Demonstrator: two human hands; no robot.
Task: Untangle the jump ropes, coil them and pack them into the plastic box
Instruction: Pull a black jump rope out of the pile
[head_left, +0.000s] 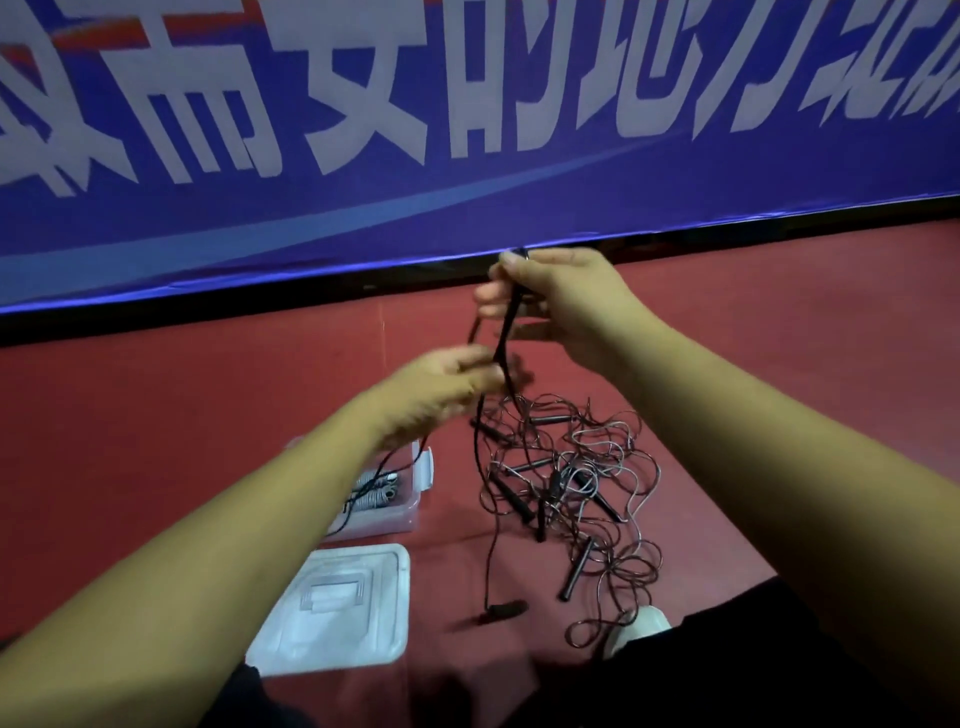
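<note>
A tangle of thin jump ropes with several black handles lies on the red floor. My right hand is raised above it and pinches a black rope near its top. Lower and to the left, my left hand grips the same rope, blurred by motion. The rope hangs down to a black handle near the floor. The clear plastic box stands left of the tangle, partly hidden by my left forearm, with coiled rope inside.
The box's clear lid lies on the floor in front of the box. A blue banner with white characters runs along the back. My dark-clothed legs and a white shoe are at the bottom right.
</note>
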